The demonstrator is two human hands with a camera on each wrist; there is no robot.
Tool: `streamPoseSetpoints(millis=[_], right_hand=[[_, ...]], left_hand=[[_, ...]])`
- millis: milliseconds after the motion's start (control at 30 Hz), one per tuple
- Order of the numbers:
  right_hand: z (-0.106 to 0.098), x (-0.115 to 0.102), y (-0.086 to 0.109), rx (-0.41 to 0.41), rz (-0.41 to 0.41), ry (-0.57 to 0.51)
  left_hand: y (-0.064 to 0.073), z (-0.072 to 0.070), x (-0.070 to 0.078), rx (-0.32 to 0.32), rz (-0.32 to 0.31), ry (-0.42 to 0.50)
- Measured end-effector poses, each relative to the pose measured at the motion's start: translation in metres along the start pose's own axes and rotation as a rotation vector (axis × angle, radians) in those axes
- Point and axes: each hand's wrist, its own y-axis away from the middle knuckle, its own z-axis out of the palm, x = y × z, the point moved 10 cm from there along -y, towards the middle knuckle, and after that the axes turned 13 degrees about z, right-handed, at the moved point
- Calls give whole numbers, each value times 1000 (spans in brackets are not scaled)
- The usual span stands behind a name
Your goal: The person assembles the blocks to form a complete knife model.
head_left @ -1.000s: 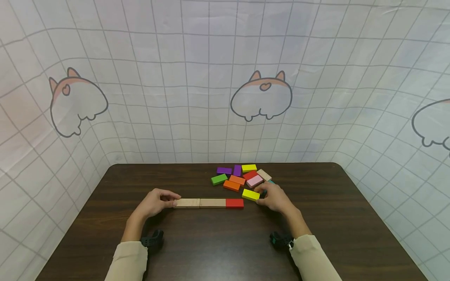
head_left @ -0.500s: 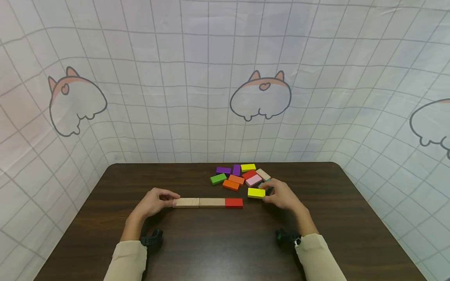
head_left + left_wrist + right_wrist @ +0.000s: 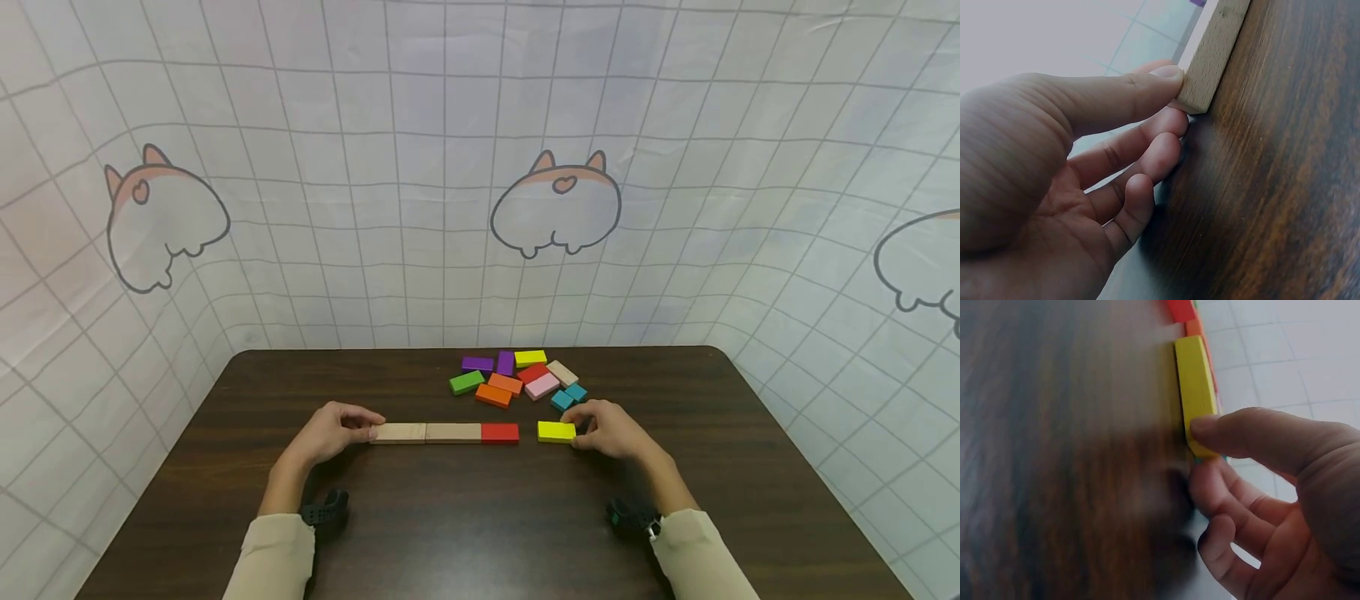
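While the left hand (image 3: 330,433) pinches the first plain block (image 3: 401,432), the second plain block (image 3: 453,432) and red block (image 3: 499,432) follow, touching. Past a gap is the bright, oblong yellow block (image 3: 555,431), its right end pinched by the right hand (image 3: 611,429); the step seems alignment, wanting a straight leftward slide.

A red block (image 3: 499,433) has, at nine o'clock, two grained tan blocks (image 3: 453,433) and, at three, a yellow block (image 3: 557,432). From eleven to two, the cluster (image 3: 506,383) mixes purple, green, orange, yellow, red, pink, tan and teal. The table (image 3: 450,517) is streaked dark brown, the cloth (image 3: 442,283) grey-gridded white with peach-and-white animals (image 3: 557,208), sleeves (image 3: 270,554) cream.
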Motion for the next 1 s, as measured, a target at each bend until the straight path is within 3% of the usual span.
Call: streamPoseSetpoints(millis=[400, 1000], right_hand=[[3, 5, -1, -40, -41, -99], [14, -12, -9, -66, -44, -79]], left_hand=[[1, 1, 1, 5, 1, 5], [1, 1, 1, 6, 6, 4]])
